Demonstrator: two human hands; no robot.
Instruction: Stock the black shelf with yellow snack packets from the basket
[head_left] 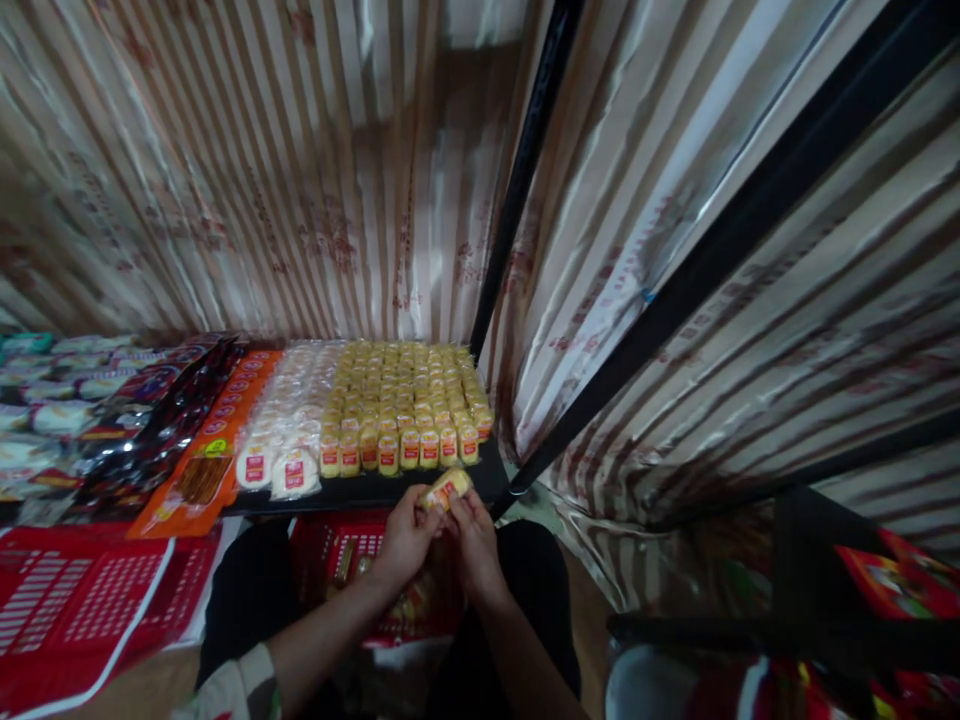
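Observation:
Between my two hands I hold a small yellow snack cake (448,487) in clear wrap with a red and white label. My left hand (407,532) grips its left end, and my right hand (474,535) has its fingers closed on the right end. Just beyond, rows of the same yellow wrapped snack cakes (409,400) stand stacked on a black shelf (367,492). Below my hands, between my knees, sits a red basket (311,535) with more yellow wrapped pieces in it, partly hidden by my forearms.
White round wrapped cakes (289,420), an orange packet (202,480) and dark shiny packets (146,430) line the shelf leftward. Another red basket (75,600) stands at lower left. Black metal posts (637,360) slant up on the right before striped curtains (337,180). Red packets (900,575) lie far right.

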